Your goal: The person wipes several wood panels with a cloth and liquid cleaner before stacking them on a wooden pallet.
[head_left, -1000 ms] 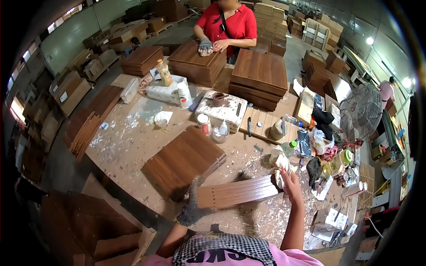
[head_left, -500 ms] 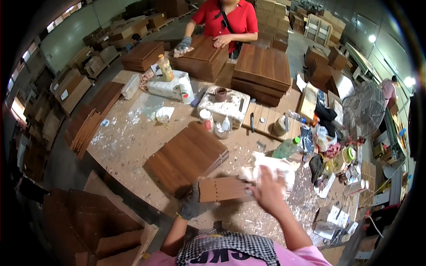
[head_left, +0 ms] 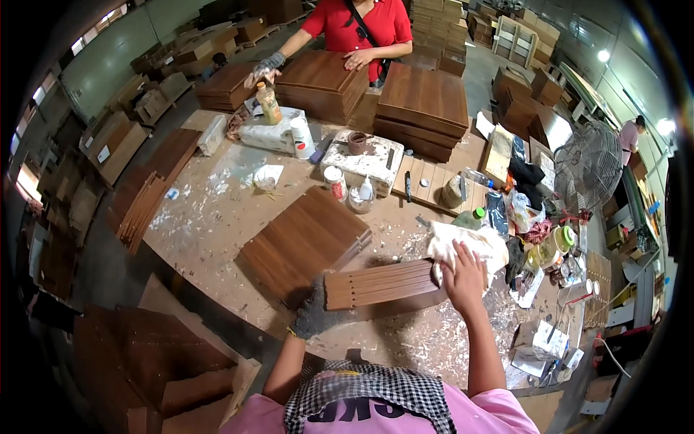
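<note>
A bundle of narrow brown wooden slats (head_left: 383,283) lies tilted in front of me, its left end showing a row of small holes. My left hand (head_left: 311,312), in a grey glove, is closed round that left end. At the opposite end my right hand (head_left: 466,278), bare, presses a bunched white cloth (head_left: 470,246) against the slats, fingers over the fabric. Just beyond the slats is a stack of wider brown panels (head_left: 307,242). The cloth partly hides a green-capped bottle (head_left: 478,213).
Across the table (head_left: 210,246) stands a person in red (head_left: 361,29), one gloved hand near a yellowish bottle (head_left: 268,105). Brown panel stacks (head_left: 423,105) line the far side. A stained white block (head_left: 361,163) holds a cup. Right are a fan (head_left: 589,166) and clutter.
My right hand and the cloth have moved right and farther away along the slats, showing more of their length. The other person's gloved hand has left the panel stack and reached the bottle's top.
</note>
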